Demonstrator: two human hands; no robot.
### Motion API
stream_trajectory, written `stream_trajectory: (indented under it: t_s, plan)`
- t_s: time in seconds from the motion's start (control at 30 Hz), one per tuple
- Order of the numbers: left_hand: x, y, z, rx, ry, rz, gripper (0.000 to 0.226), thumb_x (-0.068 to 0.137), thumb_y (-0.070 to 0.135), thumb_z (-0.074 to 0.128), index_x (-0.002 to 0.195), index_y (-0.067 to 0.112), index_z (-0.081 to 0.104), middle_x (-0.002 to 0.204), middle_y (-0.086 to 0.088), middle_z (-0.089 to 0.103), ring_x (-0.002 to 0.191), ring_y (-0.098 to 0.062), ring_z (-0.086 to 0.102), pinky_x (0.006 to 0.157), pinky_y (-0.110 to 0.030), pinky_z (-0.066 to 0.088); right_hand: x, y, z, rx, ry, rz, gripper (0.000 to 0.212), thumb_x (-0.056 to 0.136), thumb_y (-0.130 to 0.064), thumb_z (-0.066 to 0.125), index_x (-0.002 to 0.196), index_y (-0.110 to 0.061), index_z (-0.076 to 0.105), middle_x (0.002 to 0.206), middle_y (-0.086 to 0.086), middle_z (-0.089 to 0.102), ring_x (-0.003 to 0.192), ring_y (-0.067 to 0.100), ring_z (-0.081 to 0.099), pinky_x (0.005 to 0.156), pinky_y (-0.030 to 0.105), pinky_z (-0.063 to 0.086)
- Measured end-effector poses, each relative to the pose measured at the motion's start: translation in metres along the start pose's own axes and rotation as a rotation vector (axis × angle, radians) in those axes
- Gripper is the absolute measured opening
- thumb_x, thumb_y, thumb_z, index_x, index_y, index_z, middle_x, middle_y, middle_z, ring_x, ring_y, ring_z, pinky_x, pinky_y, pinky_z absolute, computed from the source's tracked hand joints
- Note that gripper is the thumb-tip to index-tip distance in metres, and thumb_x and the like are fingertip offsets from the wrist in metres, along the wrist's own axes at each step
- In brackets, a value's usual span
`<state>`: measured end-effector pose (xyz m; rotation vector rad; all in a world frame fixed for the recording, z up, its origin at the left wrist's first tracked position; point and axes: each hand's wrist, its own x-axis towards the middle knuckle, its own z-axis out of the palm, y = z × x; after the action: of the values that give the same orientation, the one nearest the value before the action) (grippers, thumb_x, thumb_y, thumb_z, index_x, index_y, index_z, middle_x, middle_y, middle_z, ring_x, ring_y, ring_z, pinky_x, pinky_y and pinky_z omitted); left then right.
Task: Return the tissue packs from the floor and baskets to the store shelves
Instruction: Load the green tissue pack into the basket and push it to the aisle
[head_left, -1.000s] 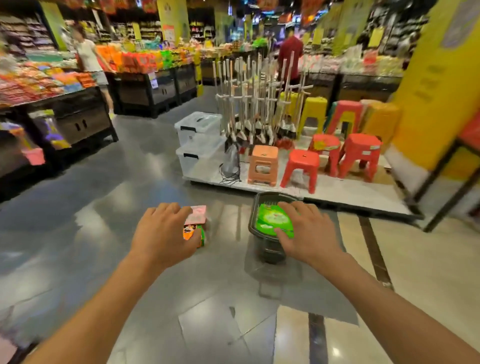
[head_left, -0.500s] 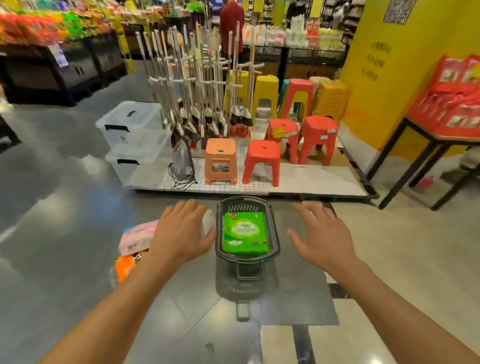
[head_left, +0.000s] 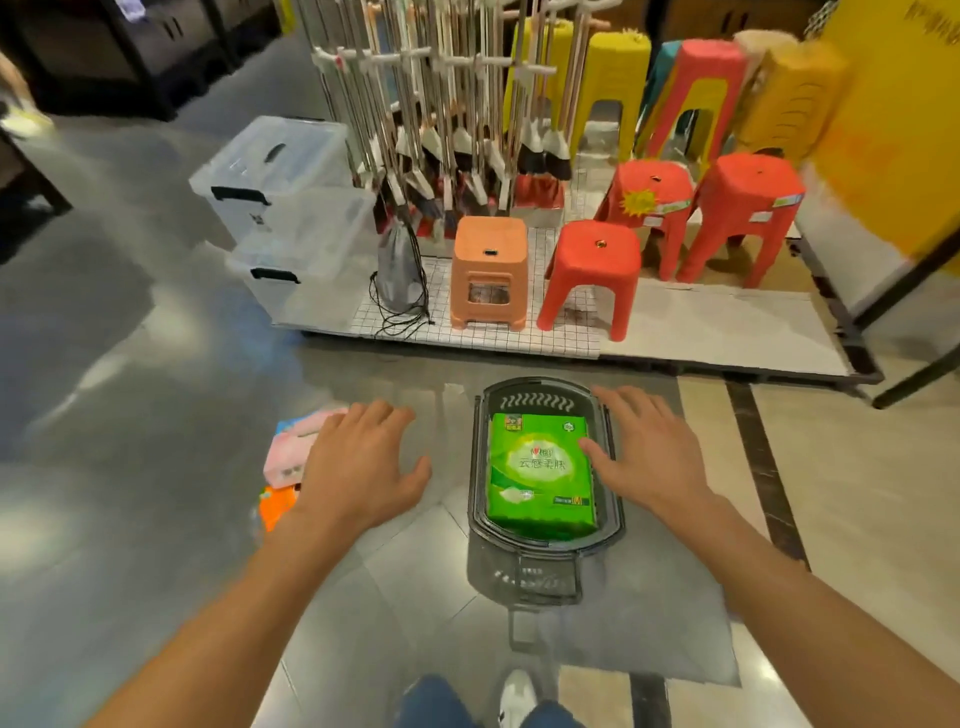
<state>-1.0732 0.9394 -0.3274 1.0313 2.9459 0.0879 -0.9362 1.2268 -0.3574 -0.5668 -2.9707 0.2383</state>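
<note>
- Tissue pack, green, lies flat inside a dark basket standing on the grey floor, and fills most of the basket's inside.
- Right hand is spread flat with straight fingers over the basket's right rim; its thumb tip reaches the right edge of the green pack, though actual contact is hard to judge. It grips nothing.
- Left hand is also spread, fingers straight and a little apart, held above the floor to the left of the basket and clear of it. It holds nothing.
- Pink pack lies on the floor partly hidden under the left hand, with an orange pack just beside it on the near side.
- Beyond the basket is a low white display platform carrying an orange stool, red stools, taller yellow stools, a rack of brooms and two stacked clear bins.
- Jeans and a white shoe show at the bottom edge.
</note>
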Motion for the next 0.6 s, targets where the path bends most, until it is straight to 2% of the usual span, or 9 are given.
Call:
stream_trajectory:
  t_s: [0.07, 0.17, 0.43, 0.53, 0.6]
  plan:
    - [0.028, -0.008, 0.019, -0.019, -0.052, 0.005, 0.059, 0.073, 0.055, 0.052, 0.114, 0.017, 0.071, 0.100, -0.004, 0.070, 0.094, -0.032, 0.066, 0.080, -0.043, 0.051, 0.023, 0.002, 0.019, 0.027, -0.018, 0.019, 0.070, 0.082, -0.060, 0.048, 0.140, -0.021, 0.052, 0.132, 0.006, 0.058, 0.119, 0.030, 0.055, 0.089, 0.045, 0.053]
    - [0.078, -0.020, 0.052, -0.052, -0.113, 0.036, 0.064, 0.072, 0.058, 0.045, 0.115, 0.016, 0.069, 0.102, -0.005, 0.069, 0.096, -0.033, 0.065, 0.082, -0.044, 0.050, 0.054, 0.008, 0.049, 0.025, -0.071, 0.056, 0.068, 0.083, -0.058, 0.051, 0.141, -0.021, 0.052, 0.132, 0.005, 0.058, 0.118, 0.030, 0.056, 0.089, 0.044, 0.053]
    - [0.180, -0.029, 0.141, -0.049, -0.261, 0.178, 0.057, 0.072, 0.055, 0.043, 0.102, 0.015, 0.070, 0.090, -0.005, 0.067, 0.085, -0.032, 0.066, 0.075, -0.042, 0.052, 0.107, 0.025, 0.113, 0.002, -0.220, 0.199, 0.066, 0.085, -0.053, 0.052, 0.142, -0.021, 0.050, 0.130, 0.007, 0.059, 0.114, 0.031, 0.056, 0.081, 0.044, 0.054]
    - [0.206, -0.026, 0.172, -0.094, -0.347, 0.193, 0.064, 0.075, 0.058, 0.040, 0.112, 0.016, 0.070, 0.100, -0.006, 0.068, 0.095, -0.033, 0.066, 0.083, -0.044, 0.050, 0.117, 0.037, 0.140, 0.037, -0.248, 0.262, 0.062, 0.085, -0.047, 0.058, 0.141, -0.021, 0.050, 0.127, 0.007, 0.060, 0.111, 0.032, 0.058, 0.079, 0.044, 0.054]
    - [0.218, -0.022, 0.197, -0.185, -0.418, 0.118, 0.067, 0.077, 0.060, 0.041, 0.126, 0.020, 0.065, 0.116, -0.004, 0.067, 0.110, -0.032, 0.062, 0.094, -0.043, 0.046, 0.118, 0.049, 0.163, 0.070, -0.264, 0.315, 0.058, 0.087, -0.041, 0.064, 0.140, -0.021, 0.051, 0.126, 0.007, 0.061, 0.111, 0.031, 0.058, 0.081, 0.042, 0.052]
